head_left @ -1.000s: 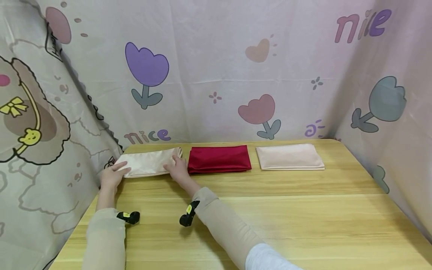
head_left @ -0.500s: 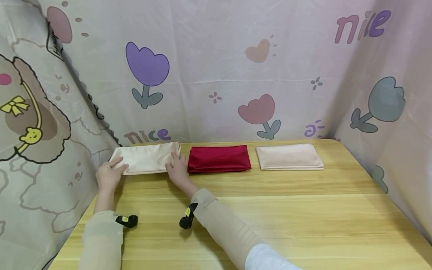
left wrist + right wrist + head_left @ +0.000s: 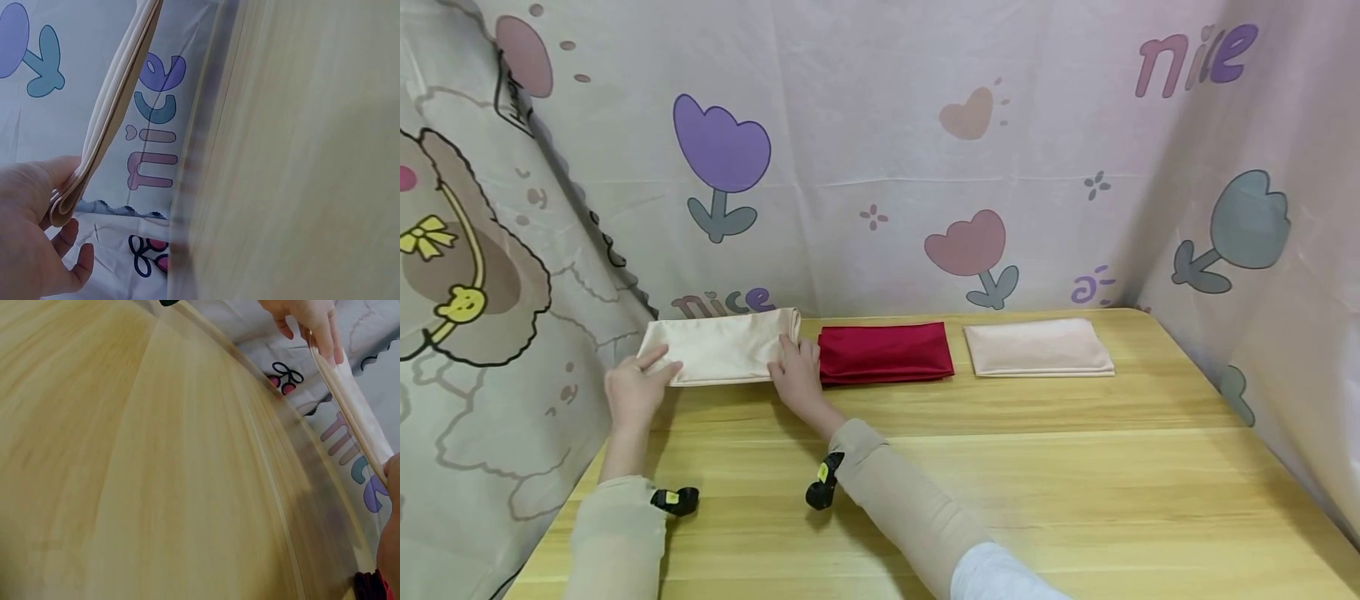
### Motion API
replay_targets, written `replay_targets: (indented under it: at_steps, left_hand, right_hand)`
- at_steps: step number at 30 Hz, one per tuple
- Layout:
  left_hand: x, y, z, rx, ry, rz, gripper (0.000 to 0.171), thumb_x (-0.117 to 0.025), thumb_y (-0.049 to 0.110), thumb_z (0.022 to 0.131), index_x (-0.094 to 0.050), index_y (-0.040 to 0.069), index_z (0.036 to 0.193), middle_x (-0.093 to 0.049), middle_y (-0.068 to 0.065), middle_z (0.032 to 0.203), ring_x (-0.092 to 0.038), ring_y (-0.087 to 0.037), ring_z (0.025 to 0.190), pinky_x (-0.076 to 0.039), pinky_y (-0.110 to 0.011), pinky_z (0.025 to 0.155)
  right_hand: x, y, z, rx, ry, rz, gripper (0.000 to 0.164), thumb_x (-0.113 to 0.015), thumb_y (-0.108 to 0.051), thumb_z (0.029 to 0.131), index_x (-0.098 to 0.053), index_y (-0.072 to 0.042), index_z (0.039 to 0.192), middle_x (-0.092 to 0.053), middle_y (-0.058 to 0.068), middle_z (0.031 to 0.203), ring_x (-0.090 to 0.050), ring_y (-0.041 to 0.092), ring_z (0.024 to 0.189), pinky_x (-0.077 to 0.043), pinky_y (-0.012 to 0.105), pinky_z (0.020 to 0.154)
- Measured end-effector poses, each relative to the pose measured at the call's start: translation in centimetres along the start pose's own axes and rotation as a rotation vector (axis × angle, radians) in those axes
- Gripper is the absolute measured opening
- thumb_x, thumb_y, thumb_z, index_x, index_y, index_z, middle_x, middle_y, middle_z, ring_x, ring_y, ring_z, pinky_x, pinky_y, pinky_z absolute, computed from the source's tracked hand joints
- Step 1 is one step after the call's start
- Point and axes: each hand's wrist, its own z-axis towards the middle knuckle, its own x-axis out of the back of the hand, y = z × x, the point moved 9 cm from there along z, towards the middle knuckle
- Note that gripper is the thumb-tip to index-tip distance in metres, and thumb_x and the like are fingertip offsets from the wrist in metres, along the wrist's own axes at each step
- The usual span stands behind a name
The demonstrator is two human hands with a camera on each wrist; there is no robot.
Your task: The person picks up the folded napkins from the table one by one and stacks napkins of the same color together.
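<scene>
Cream cloth (image 3: 722, 348), fingers (image 3: 323, 339) at both ends

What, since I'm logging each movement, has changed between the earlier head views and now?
The cream folded cloth has risen, its left end also drifting slightly left, raised by the left hand and right hand. Nothing was newly grasped or released: both already held it. The crimson folded cloth and pale pink folded cloth stayed put on the wooden tabletop.

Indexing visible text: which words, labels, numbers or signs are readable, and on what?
"nice": curtain, partly behind cream cloth.
"ni_e": curtain, upper right; third letter distorted.
Purple swirl, like an "a": curtain, lower right.
Black marks, upper-left curtain fold: unreadable.
Yellow labels, wrist cameras: too small.
</scene>
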Motion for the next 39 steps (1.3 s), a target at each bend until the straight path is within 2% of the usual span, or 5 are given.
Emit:
replay_targets:
  at_steps: [9, 18, 22, 29, 39]
  left_hand:
    - [0.2, 1.3, -0.8, -0.043, -0.002, 0.031, 0.050, -0.067, 0.034, 0.091, -0.057, 0.014, 0.135, -0.048, -0.023, 0.145, -0.035, -0.044, 0.130, -0.026, -0.054, 0.108]
    - [0.5, 2.6, -1.9, -0.108, 0.033, 0.062, 0.047, -0.067, 0.037, 0.091, -0.060, 0.016, 0.133, -0.056, -0.024, 0.135, -0.041, -0.042, 0.118, -0.033, -0.054, 0.093]
    - [0.5, 3.1, -2.3, -0.140, 0.058, 0.062, 0.046, -0.068, 0.037, 0.090, -0.062, 0.015, 0.131, -0.059, -0.024, 0.130, -0.043, -0.043, 0.116, -0.034, -0.055, 0.090]
    - [0.6, 3.8, -2.8, -0.148, 0.070, 0.038, 0.045, -0.068, 0.035, 0.090, -0.063, 0.014, 0.129, -0.060, -0.024, 0.127, -0.042, -0.043, 0.119, -0.032, -0.059, 0.092]
    - [1.0, 5.4, -3.6, -0.204, 0.112, 0.029, 0.043, -0.071, 0.031, 0.088, -0.066, 0.011, 0.126, -0.062, -0.025, 0.125, -0.044, -0.041, 0.112, -0.032, -0.052, 0.088]
  right_hand:
    - [1.3, 0.3, 0.0, 0.055, -0.004, -0.117, 0.053, -0.060, -0.031, 0.096, -0.048, -0.014, 0.144, -0.049, 0.007, 0.121, -0.040, 0.019, 0.112, -0.038, 0.029, 0.091]
    - [2.0, 0.9, -0.1, 0.090, -0.048, -0.206, 0.055, -0.057, -0.037, 0.097, -0.044, -0.016, 0.146, -0.048, 0.006, 0.126, -0.039, 0.021, 0.120, -0.037, 0.032, 0.093]
    - [2.7, 1.0, -0.2, 0.094, -0.055, -0.214, 0.055, -0.058, -0.038, 0.097, -0.045, -0.016, 0.146, -0.048, 0.007, 0.125, -0.039, 0.022, 0.120, -0.037, 0.032, 0.093]
    - [4.0, 0.8, -0.4, 0.124, -0.029, -0.165, 0.057, -0.061, -0.037, 0.095, -0.046, -0.016, 0.145, -0.050, 0.008, 0.125, -0.040, 0.023, 0.119, -0.037, 0.033, 0.091]
    - [5.5, 0.9, -0.9, 0.143, -0.002, -0.111, 0.056, -0.062, -0.035, 0.095, -0.047, -0.015, 0.145, -0.051, 0.009, 0.126, -0.041, 0.024, 0.119, -0.036, 0.033, 0.090]
